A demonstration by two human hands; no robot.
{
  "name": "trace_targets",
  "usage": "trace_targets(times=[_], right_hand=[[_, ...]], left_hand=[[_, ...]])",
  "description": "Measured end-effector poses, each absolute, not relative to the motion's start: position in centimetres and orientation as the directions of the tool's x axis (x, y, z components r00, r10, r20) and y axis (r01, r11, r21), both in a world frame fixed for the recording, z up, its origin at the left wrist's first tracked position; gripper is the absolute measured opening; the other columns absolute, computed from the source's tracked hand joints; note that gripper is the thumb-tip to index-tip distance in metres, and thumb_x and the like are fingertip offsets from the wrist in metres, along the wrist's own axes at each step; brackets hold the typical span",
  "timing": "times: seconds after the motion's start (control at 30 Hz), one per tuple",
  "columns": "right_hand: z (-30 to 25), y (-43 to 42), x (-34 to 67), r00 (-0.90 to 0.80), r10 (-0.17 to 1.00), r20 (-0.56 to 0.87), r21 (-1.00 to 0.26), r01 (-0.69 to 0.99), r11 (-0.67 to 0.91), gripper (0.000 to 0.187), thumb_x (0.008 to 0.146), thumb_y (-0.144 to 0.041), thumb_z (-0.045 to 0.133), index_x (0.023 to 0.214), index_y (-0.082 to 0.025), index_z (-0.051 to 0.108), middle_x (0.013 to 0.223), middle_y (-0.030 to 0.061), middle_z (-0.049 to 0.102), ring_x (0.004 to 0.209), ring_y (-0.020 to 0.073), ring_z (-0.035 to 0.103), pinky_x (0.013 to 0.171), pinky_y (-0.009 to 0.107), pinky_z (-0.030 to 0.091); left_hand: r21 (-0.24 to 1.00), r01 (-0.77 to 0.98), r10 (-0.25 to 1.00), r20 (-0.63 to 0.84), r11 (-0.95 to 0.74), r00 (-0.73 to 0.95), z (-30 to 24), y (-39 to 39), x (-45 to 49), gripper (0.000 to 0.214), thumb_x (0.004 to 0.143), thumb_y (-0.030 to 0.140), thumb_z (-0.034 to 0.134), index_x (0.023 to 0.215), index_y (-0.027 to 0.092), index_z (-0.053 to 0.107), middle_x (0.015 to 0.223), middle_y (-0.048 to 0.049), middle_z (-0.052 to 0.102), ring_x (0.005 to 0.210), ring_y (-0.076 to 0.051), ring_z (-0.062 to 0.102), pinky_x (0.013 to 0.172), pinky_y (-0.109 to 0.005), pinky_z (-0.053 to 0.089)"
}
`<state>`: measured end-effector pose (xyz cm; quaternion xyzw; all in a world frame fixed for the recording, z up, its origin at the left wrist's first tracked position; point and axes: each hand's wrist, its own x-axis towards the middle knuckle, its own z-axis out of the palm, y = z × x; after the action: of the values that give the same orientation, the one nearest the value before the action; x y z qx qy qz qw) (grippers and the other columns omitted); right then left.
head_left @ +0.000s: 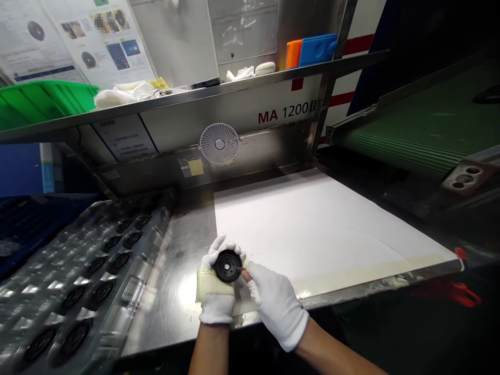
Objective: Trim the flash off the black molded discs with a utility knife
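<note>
Both of my hands wear white gloves and meet over the steel bench near its front edge. My left hand (217,291) is closed around a small round black disc part (227,266) with holes in its face, holding it up toward me. My right hand (275,304) is pinched, its fingertips touching the right rim of the disc; whatever small thing it may pinch is too small to make out. A yellowish pad lies under the left hand.
A clear plastic tray (78,271) with several black disc parts sits at left. A white sheet (320,229) covers the bench at right. A small white fan (219,143) stands at the back. A green conveyor belt (422,130) runs at right. A shelf above holds a green bin (35,101).
</note>
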<state>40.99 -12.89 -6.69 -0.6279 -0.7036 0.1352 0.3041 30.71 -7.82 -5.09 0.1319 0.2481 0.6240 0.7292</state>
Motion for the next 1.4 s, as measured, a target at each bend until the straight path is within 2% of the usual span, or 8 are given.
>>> trace_targets(times=[0.17, 0.37, 0.57, 0.73, 0.93, 1.0, 1.13, 1.4], right_hand=[[-7.0, -13.0, 40.8, -0.016, 0.972, 0.233, -0.574, 0.805, 0.150, 0.017, 0.091, -0.025, 0.040, 0.082, -0.024, 0.054, 0.070, -0.0038, 0.060, 0.061, 0.0131, 0.054, 0.054, 0.025, 0.027], [-6.6, -13.3, 39.9, -0.043, 0.974, 0.220, -0.570, 0.805, 0.164, 0.025, 0.092, -0.029, 0.034, 0.080, -0.022, 0.055, 0.073, -0.0004, 0.061, 0.064, 0.0146, 0.056, 0.055, 0.024, 0.030], [-6.4, -12.9, 41.0, -0.035, 0.967, 0.251, -0.580, 0.795, 0.179, 0.017, 0.091, -0.024, 0.039, 0.087, -0.024, 0.055, 0.077, -0.0017, 0.062, 0.065, 0.0146, 0.056, 0.056, 0.025, 0.030], [-6.9, -12.8, 41.4, 0.008, 0.974, 0.226, -0.568, 0.814, 0.125, 0.018, 0.091, -0.026, 0.039, 0.085, -0.023, 0.055, 0.073, -0.0017, 0.061, 0.064, 0.0154, 0.056, 0.055, 0.026, 0.028], [-6.9, -13.2, 40.4, -0.028, 0.977, 0.213, -0.571, 0.808, 0.148, 0.021, 0.092, -0.027, 0.037, 0.082, -0.023, 0.054, 0.072, -0.0022, 0.061, 0.064, 0.0150, 0.056, 0.054, 0.025, 0.028], [-6.9, -13.2, 40.3, -0.034, 0.976, 0.215, -0.553, 0.819, 0.150, 0.021, 0.092, -0.026, 0.037, 0.080, -0.023, 0.054, 0.071, -0.0021, 0.061, 0.062, 0.0151, 0.055, 0.054, 0.026, 0.028], [-7.1, -13.1, 40.8, -0.040, 0.970, 0.239, -0.557, 0.813, 0.171, 0.018, 0.091, -0.025, 0.039, 0.082, -0.023, 0.055, 0.073, -0.0018, 0.061, 0.064, 0.0150, 0.055, 0.056, 0.026, 0.029], [-6.9, -13.3, 40.6, -0.026, 0.979, 0.203, -0.614, 0.775, 0.148, 0.020, 0.091, -0.025, 0.037, 0.088, -0.023, 0.056, 0.075, -0.0012, 0.063, 0.066, 0.0155, 0.057, 0.057, 0.024, 0.031]], left_hand=[[0.444, -0.890, 0.953, -0.301, 0.104, -0.039, -5.7, -7.1, 31.4, 0.012, 0.070, 0.019, 0.063, 0.081, 0.017, 0.060, 0.061, 0.0006, 0.055, 0.060, -0.012, 0.054, 0.062, -0.028, 0.048], [0.457, -0.890, 0.951, -0.273, -0.003, -0.143, -5.5, -7.1, 31.8, 0.013, 0.071, 0.022, 0.064, 0.084, 0.020, 0.060, 0.065, 0.0035, 0.056, 0.063, -0.009, 0.055, 0.073, -0.027, 0.048], [0.537, -0.808, 0.957, -0.267, 0.242, 0.110, -4.5, -7.7, 31.0, 0.032, 0.071, 0.019, 0.052, 0.102, 0.012, 0.058, 0.080, -0.0107, 0.062, 0.077, -0.024, 0.060, 0.067, -0.039, 0.050], [0.455, -0.869, 0.945, -0.325, 0.198, 0.045, -5.2, -7.0, 31.6, 0.011, 0.070, 0.016, 0.059, 0.081, 0.016, 0.059, 0.061, -0.0013, 0.055, 0.059, -0.014, 0.054, 0.058, -0.029, 0.047], [0.454, -0.889, 0.943, -0.320, 0.065, -0.094, -5.4, -6.9, 32.3, 0.008, 0.071, 0.019, 0.061, 0.078, 0.020, 0.058, 0.063, 0.0038, 0.054, 0.060, -0.008, 0.053, 0.069, -0.026, 0.047], [0.487, -0.870, 0.952, -0.292, 0.069, -0.088, -5.2, -7.3, 32.0, 0.017, 0.071, 0.017, 0.059, 0.088, 0.020, 0.059, 0.070, 0.0007, 0.058, 0.069, -0.012, 0.057, 0.077, -0.032, 0.047], [0.520, -0.807, 0.951, -0.264, 0.279, 0.159, -5.0, -7.7, 30.8, 0.034, 0.071, 0.020, 0.053, 0.104, 0.014, 0.057, 0.087, -0.0120, 0.062, 0.084, -0.026, 0.059, 0.072, -0.043, 0.049], [0.436, -0.886, 0.943, -0.333, 0.159, 0.005, -5.8, -6.7, 31.9, 0.006, 0.071, 0.019, 0.061, 0.076, 0.018, 0.058, 0.061, 0.0016, 0.054, 0.059, -0.010, 0.053, 0.062, -0.026, 0.047]])
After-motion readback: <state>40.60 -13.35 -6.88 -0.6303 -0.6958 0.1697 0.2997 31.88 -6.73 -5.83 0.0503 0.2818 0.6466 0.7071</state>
